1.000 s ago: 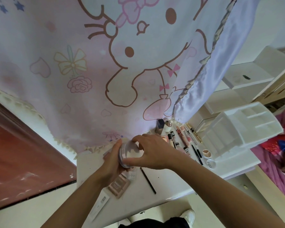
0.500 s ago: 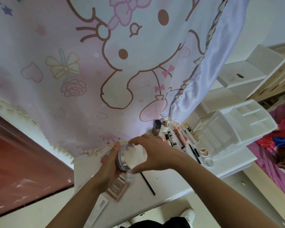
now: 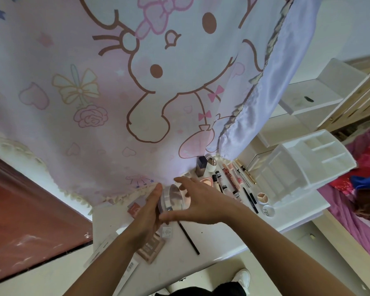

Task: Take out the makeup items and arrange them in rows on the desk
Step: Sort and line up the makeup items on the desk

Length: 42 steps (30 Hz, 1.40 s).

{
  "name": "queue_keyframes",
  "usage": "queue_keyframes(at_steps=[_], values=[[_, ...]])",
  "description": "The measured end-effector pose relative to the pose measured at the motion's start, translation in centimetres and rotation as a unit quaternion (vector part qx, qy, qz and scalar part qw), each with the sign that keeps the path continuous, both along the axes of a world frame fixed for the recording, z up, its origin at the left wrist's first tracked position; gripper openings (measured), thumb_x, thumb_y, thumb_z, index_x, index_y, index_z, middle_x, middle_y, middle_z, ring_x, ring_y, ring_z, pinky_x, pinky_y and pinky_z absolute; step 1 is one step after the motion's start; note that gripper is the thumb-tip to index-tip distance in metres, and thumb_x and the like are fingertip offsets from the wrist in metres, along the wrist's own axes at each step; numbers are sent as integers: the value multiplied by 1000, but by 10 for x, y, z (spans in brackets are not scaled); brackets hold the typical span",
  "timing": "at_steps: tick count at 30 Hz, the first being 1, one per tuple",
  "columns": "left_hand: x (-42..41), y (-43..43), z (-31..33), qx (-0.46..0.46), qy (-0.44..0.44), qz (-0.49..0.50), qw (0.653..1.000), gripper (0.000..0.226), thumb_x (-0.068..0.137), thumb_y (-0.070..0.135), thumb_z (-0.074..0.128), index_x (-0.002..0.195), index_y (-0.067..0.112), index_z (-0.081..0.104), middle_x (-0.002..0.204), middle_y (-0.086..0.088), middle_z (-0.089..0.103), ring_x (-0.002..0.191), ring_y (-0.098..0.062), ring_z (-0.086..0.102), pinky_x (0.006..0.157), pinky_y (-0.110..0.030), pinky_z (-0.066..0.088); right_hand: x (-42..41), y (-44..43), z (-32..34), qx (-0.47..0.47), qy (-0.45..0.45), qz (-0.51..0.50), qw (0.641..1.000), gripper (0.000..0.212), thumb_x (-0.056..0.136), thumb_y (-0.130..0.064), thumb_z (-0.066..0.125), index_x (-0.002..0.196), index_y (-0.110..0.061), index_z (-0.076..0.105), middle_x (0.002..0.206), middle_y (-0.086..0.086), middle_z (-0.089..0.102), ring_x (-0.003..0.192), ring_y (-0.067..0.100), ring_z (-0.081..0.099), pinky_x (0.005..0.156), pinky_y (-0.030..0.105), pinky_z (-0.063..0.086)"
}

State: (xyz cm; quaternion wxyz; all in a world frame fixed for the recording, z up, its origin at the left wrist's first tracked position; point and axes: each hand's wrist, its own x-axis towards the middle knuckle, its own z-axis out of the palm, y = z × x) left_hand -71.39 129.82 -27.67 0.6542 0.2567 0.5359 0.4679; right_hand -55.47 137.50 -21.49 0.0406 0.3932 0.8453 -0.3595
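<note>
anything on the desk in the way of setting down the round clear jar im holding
Yes: below the round clear jar in the left hand, a small white card, a pink palette and a black pencil lie on the white desk; right of the pencil it looks bare.

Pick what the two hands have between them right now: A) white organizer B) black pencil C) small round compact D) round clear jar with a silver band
D: the left hand holds the round jar and the right hand is spread over it; the pencil lies untouched on the desk, and the organizer stands off to the right.
</note>
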Motion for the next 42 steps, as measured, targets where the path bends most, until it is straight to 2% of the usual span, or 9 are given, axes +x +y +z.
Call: queue_keyframes(at_steps=[4,10,15,19,22,26,30,36,42], values=[[3,7,2,10,16,-7,1000,64,92,62,32,138,22,54,128,-6,66,118,-24,64,106,-46,46,8,7,0,-13,28,-13,999,74,83,-71,60,142,-31,41,135,-6,58,112,11,60,93,33,52],[18,13,12,30,47,11,998,55,89,64,31,125,33,59,120,4,70,111,-14,66,98,-32,52,21,16,11,-7,12,-12,1000,114,64,-85,64,154,-34,18,154,-7,37,136,15,42,110,44,40],[44,24,25,29,80,49,995,54,87,68,34,117,36,65,116,2,72,115,-22,65,107,-44,45,40,35,21,41,40,-5,998,78,76,-73,66,139,-31,48,127,-9,63,107,7,61,96,34,52],[63,21,24,24,82,44,995,61,86,76,35,126,37,59,128,3,67,121,-16,61,110,-42,42,58,40,27,32,45,79,995,96,67,-60,82,146,-40,31,145,-13,40,131,10,38,113,36,32],[83,23,32,30,87,52,994,51,93,63,29,117,36,65,115,6,73,107,-9,66,98,-31,46,73,45,27,29,14,54,998,105,67,-80,68,151,-33,28,152,-9,38,133,13,42,111,40,38],[105,27,36,39,77,84,993,49,99,50,27,102,34,73,105,3,76,95,-11,70,95,-39,46,91,52,28,57,64,59,995,63,74,-70,71,122,-31,57,111,-15,61,95,2,57,83,25,49],[118,28,31,40,47,102,993,52,90,62,29,97,41,77,100,-1,75,94,-28,58,83,-41,46,109,58,26,106,107,101,983,85,66,-59,82,138,-35,44,124,-19,50,109,1,47,99,23,40],[115,24,24,39,-86,183,979,54,90,60,42,113,15,59,84,-11,63,72,-21,51,60,-32,42,139,68,15,58,229,-29,971,84,69,-39,87,139,-33,42,127,-18,50,113,-5,50,86,8,40],[112,12,-3,33,-96,171,980,42,85,39,73,114,11,62,101,-12,68,86,-21,63,72,-30,53,176,62,-45,-35,194,-185,963,95,70,-31,85,149,-33,31,136,-10,42,118,9,51,100,32,48]])
